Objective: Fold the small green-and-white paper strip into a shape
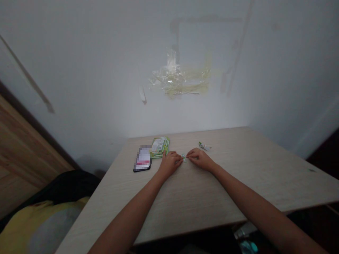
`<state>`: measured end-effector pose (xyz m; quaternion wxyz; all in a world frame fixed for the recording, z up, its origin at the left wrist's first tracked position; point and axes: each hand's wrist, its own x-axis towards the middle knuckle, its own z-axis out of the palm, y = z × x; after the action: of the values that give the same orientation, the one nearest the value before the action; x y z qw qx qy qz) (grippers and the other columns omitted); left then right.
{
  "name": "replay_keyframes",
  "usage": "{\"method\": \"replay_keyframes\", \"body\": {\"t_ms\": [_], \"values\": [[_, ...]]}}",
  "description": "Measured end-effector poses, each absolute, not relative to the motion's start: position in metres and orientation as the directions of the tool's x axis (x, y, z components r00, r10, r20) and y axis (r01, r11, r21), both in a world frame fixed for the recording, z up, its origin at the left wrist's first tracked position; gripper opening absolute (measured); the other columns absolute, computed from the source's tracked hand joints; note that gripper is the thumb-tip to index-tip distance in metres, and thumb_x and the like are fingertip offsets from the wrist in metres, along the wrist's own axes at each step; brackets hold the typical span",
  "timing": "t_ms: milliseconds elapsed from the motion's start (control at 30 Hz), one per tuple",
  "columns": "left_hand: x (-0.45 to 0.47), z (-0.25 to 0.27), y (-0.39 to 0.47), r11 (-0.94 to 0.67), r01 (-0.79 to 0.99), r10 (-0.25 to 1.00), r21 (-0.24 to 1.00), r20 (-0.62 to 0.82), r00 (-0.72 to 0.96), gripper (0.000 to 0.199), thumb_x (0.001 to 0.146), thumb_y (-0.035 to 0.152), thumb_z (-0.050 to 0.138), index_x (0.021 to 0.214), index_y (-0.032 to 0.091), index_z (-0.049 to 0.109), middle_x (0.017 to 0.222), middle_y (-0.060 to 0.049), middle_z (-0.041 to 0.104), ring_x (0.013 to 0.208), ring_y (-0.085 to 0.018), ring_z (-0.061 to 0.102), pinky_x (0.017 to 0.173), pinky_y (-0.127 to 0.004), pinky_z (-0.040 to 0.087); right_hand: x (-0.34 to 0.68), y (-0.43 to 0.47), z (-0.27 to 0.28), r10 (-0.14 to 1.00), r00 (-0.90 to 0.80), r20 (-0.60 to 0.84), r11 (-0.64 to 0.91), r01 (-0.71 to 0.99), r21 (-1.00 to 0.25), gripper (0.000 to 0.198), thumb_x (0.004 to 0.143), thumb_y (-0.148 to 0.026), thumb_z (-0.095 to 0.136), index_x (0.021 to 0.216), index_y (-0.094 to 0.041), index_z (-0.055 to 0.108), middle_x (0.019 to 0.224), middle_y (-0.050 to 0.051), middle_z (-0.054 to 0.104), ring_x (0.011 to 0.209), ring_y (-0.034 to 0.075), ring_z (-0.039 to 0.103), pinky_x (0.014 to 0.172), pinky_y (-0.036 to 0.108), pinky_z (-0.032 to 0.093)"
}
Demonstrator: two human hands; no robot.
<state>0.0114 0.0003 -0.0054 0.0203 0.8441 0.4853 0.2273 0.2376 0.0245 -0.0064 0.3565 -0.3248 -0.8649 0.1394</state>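
A small pale green and white piece [183, 157], too small to name, lies between my two hands near the back of the table. My left hand [171, 163] is closed in a pinch at the piece's left side, with its fingertips on it. From the right, my right hand [200, 158] pinches the other side with thumb and fingers together. Just behind my left hand lies a flat green and white packet [160, 146]. A small crumpled wrapper-like thing [204, 146] rests beyond my right hand.
A phone [143, 159] with a blurred screen lies left of the packet. The light wooden table [190, 204] reaches back to a white wall with tape remnants [182, 79]. Yellow and grey cloth [45, 225] is at the lower left. Several items sit below the table's front edge.
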Motion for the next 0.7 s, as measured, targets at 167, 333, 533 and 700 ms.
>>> {"method": "replay_keyframes", "body": {"t_ms": [167, 333, 533, 700], "values": [[0.012, -0.003, -0.001, -0.542, 0.803, 0.819, 0.249, 0.372, 0.437, 0.023, 0.092, 0.04, 0.054, 0.101, 0.032, 0.074, 0.111, -0.001, 0.074, 0.124, -0.024, 0.051, 0.115, -0.058, 0.014, 0.238, 0.024, -0.01, 0.633, -0.596, 0.494, 0.772, 0.447, -0.451, 0.019, 0.088, -0.026, 0.061, 0.099, -0.025, 0.077, 0.104, 0.007, 0.072, 0.102, 0.02, 0.061, 0.094, 0.036, 0.048], [0.013, -0.001, 0.0, -0.505, 0.817, 0.846, 0.277, 0.347, 0.405, 0.02, 0.09, 0.041, 0.057, 0.096, 0.034, 0.075, 0.111, 0.001, 0.074, 0.125, -0.024, 0.05, 0.114, -0.058, 0.015, 0.237, 0.025, -0.012, 0.617, -0.603, 0.506, 0.787, 0.467, -0.404, 0.017, 0.086, -0.024, 0.065, 0.097, -0.025, 0.078, 0.107, 0.007, 0.07, 0.105, 0.022, 0.058, 0.097, 0.037, 0.045], [0.012, 0.005, -0.002, -0.479, 0.83, 0.868, 0.285, 0.293, 0.4, 0.02, 0.09, 0.042, 0.056, 0.098, 0.036, 0.074, 0.117, 0.003, 0.072, 0.13, -0.027, 0.046, 0.113, -0.066, 0.007, 0.235, 0.032, -0.019, 0.63, -0.567, 0.53, 0.772, 0.529, -0.353, 0.015, 0.083, -0.021, 0.069, 0.094, -0.025, 0.078, 0.111, 0.009, 0.066, 0.11, 0.023, 0.055, 0.1, 0.039, 0.043], [0.009, 0.008, -0.002, -0.484, 0.836, 0.87, 0.258, 0.245, 0.428, 0.022, 0.091, 0.041, 0.055, 0.104, 0.038, 0.072, 0.121, 0.003, 0.07, 0.132, -0.027, 0.045, 0.113, -0.067, 0.004, 0.235, 0.036, -0.022, 0.647, -0.552, 0.525, 0.756, 0.553, -0.35, 0.015, 0.083, -0.022, 0.069, 0.095, -0.026, 0.078, 0.114, 0.009, 0.064, 0.112, 0.023, 0.054, 0.101, 0.04, 0.043]]}}
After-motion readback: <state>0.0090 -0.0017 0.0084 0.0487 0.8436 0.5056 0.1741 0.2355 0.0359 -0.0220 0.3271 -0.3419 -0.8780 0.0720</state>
